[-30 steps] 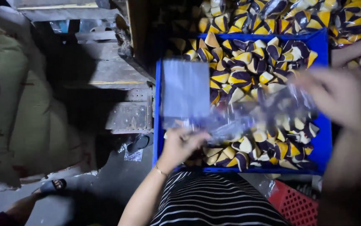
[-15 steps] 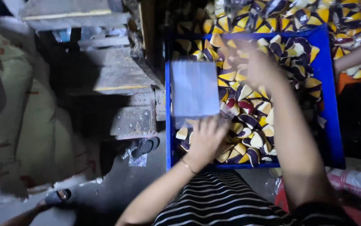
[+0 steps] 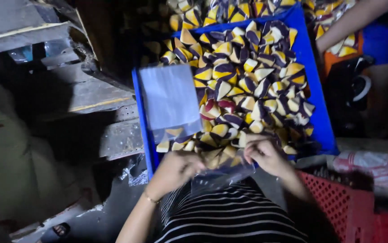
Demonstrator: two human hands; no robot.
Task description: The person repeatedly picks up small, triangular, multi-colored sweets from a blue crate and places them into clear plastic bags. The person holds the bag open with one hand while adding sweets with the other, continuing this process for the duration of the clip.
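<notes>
Now clear bag [image 3: 221, 173] (candy-filled) between grips [image 3: 176, 168]

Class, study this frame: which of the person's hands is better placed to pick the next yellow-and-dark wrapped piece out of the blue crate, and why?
Probably the right hand: it rests against the wrapped pieces in the blue crate. The left hand sits nearer the crate's edge, gripping the clear bag.

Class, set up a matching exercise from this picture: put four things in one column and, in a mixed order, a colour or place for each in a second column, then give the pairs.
1. crate
2. basket
3. clear bag
4. stack of flat bags

a. lying on the crate's left edge
b. blue
c. red
d. between the left hand and right hand

Pairs: 1-b, 2-c, 3-d, 4-a
</notes>
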